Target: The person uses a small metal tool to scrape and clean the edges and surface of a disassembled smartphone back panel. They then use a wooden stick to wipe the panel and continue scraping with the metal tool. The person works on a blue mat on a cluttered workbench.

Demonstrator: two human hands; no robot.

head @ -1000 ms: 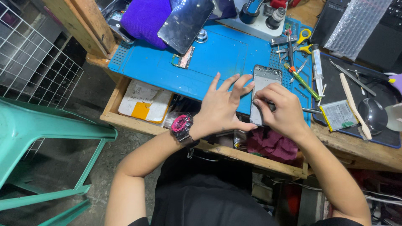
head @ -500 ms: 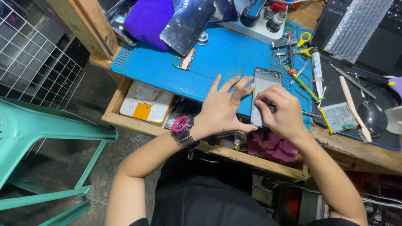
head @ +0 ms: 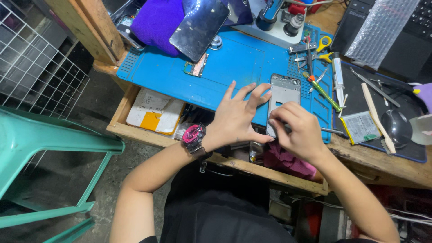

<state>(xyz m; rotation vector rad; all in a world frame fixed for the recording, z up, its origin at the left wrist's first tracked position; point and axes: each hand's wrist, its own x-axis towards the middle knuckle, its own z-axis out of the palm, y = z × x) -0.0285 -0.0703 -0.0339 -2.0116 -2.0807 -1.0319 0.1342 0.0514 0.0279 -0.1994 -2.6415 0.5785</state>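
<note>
The phone frame (head: 283, 101) lies flat on the blue mat (head: 234, 67), near its front edge, so both hands can work on it. The left hand (head: 236, 117) spreads its fingers, thumb tip against the frame's lower left edge to steady it. The right hand (head: 299, 130) curls over the lower end, fingertips pinched there; whether they grip anything, I cannot tell.

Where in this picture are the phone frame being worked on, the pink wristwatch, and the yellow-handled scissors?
phone frame (head: 285, 92): head view, on its pale upper back.
pink wristwatch (head: 193, 135): head view, on the watch's pink face, at the left wrist.
yellow-handled scissors (head: 323, 43): head view, on a yellow handle loop.
</note>
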